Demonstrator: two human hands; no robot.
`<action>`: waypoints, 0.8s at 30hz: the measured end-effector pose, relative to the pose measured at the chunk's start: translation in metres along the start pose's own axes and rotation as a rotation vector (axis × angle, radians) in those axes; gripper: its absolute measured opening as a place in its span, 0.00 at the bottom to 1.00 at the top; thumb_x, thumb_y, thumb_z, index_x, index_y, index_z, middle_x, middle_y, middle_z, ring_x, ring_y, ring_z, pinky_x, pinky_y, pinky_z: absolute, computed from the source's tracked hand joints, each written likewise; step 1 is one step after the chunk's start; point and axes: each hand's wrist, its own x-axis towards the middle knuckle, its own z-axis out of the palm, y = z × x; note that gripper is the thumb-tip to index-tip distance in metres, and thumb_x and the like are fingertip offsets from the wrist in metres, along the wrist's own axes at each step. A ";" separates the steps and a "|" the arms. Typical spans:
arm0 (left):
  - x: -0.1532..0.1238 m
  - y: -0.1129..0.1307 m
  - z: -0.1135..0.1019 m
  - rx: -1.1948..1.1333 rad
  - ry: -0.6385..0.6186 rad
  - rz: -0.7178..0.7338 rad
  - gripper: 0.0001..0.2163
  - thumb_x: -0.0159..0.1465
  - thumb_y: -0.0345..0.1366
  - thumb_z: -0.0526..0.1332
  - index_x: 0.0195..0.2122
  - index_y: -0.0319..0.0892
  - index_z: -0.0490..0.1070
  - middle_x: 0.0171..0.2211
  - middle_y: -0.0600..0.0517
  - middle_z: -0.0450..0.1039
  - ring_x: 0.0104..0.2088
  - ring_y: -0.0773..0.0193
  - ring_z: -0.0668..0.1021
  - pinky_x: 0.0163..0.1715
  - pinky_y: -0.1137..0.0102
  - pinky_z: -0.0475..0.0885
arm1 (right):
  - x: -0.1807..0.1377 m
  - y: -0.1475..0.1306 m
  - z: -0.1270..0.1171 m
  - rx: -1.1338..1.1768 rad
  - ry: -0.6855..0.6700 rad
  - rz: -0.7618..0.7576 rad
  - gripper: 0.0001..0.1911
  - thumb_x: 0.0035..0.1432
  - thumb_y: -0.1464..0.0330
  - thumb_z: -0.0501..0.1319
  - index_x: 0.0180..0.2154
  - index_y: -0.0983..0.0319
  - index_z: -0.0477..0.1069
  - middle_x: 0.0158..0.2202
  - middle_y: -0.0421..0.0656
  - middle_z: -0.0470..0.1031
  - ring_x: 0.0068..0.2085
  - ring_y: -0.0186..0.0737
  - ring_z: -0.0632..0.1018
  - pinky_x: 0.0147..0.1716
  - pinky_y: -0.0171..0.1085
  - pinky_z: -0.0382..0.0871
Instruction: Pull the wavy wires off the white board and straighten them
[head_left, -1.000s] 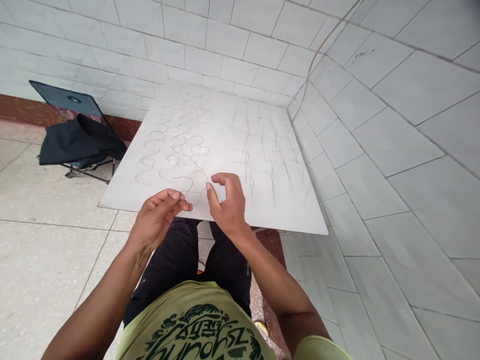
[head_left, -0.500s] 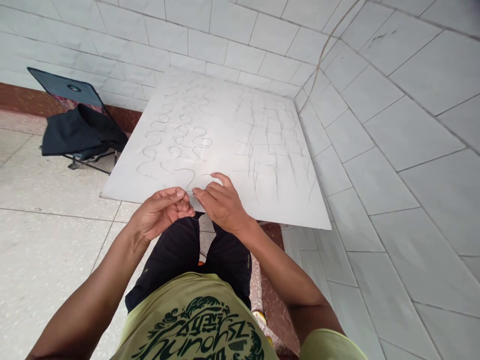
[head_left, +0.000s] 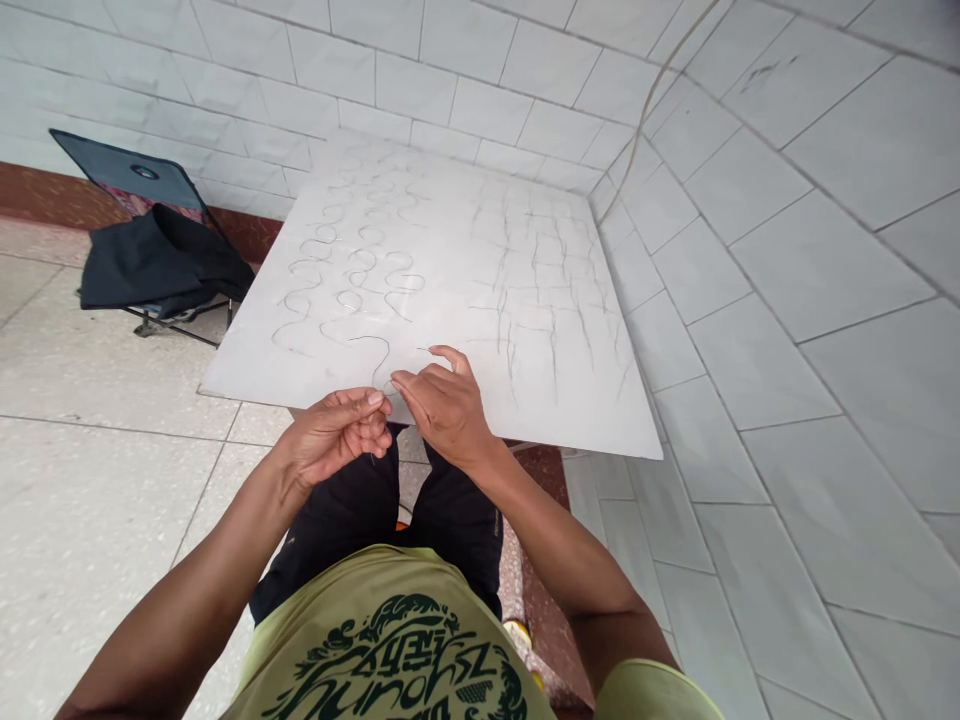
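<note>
My left hand (head_left: pixel 335 433) is over the near edge of a white board (head_left: pixel 448 260), thumb and fingertips pinched on a thin dark strand, wire or thread. Curving up from between the hands, the strand (head_left: pixel 388 352) forms a bend above the board. Close to its right, my right hand (head_left: pixel 448 412) pinches the same strand with thumb and fingers, its index finger crooked outward. A short dark end (head_left: pixel 424 349) shows by that finger. Wavy dark strands (head_left: pixel 305 268) lie in columns on the board's left half. Straighter strands (head_left: pixel 553 345) cross like a grid on the right.
A folding chair (head_left: pixel 124 172) with black cloth (head_left: pixel 161 262) on it stands at the left on the speckled floor (head_left: pixel 97 480). Tiled walls (head_left: pixel 780 350) border the board behind and at the right. A cable (head_left: pixel 641 115) hangs in the corner.
My left hand has shifted slightly right and down, its fingers curled more tightly. My right hand has moved a little to the right, with the short strand end by its finger.
</note>
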 end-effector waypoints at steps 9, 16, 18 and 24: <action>-0.002 -0.008 0.002 0.013 0.026 0.008 0.12 0.63 0.40 0.74 0.33 0.35 0.80 0.21 0.54 0.73 0.20 0.67 0.79 0.21 0.75 0.76 | -0.005 0.005 0.000 -0.022 -0.012 0.023 0.12 0.76 0.71 0.53 0.44 0.59 0.76 0.24 0.34 0.71 0.29 0.34 0.72 0.63 0.48 0.65; -0.011 -0.015 -0.007 0.059 -0.010 0.027 0.11 0.66 0.40 0.71 0.38 0.35 0.82 0.23 0.50 0.77 0.25 0.61 0.82 0.27 0.70 0.80 | -0.007 0.011 0.000 -0.003 0.001 0.064 0.14 0.76 0.72 0.52 0.47 0.60 0.77 0.22 0.34 0.68 0.28 0.34 0.71 0.62 0.49 0.67; -0.015 -0.018 -0.009 0.071 -0.016 0.031 0.10 0.66 0.39 0.71 0.40 0.36 0.83 0.24 0.49 0.78 0.26 0.60 0.83 0.29 0.68 0.81 | -0.008 0.013 -0.001 0.012 -0.002 0.078 0.15 0.76 0.73 0.51 0.48 0.60 0.77 0.23 0.34 0.69 0.28 0.34 0.71 0.62 0.50 0.67; -0.020 -0.027 -0.012 0.091 -0.032 -0.009 0.10 0.67 0.38 0.70 0.44 0.37 0.83 0.23 0.50 0.77 0.24 0.60 0.82 0.25 0.66 0.81 | -0.010 0.013 0.001 -0.001 0.013 0.049 0.16 0.75 0.74 0.51 0.49 0.61 0.77 0.22 0.34 0.68 0.27 0.33 0.69 0.62 0.49 0.67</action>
